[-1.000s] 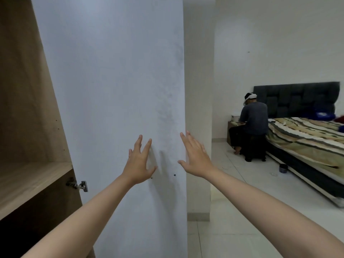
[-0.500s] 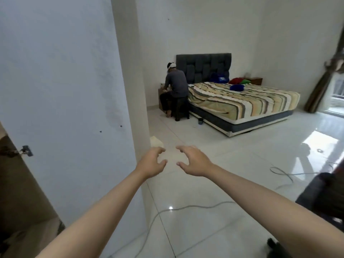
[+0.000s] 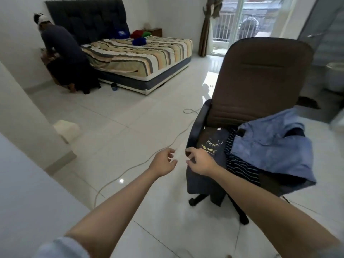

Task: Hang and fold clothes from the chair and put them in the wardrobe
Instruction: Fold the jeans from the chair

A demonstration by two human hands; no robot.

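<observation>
Your two bare arms reach forward toward the brown office chair on the right. Your left hand hangs over the white tiled floor, just left of the chair, with its fingers loosely curled and apart, holding nothing. Your right hand is at the near left corner of the seat, in front of the dark armrest; its fingers are bent, thumb and forefinger close together, and you cannot tell whether they are touching the cloth. The clothes lie piled on the seat: a dark navy T-shirt with yellow print hangs over the near left edge, a navy striped garment lies beside it, and a light blue garment is draped over the right side. A pale cable runs across the floor left of the chair. Far left, a bed with a striped cover stands against the wall, and another person crouches beside it.
</observation>
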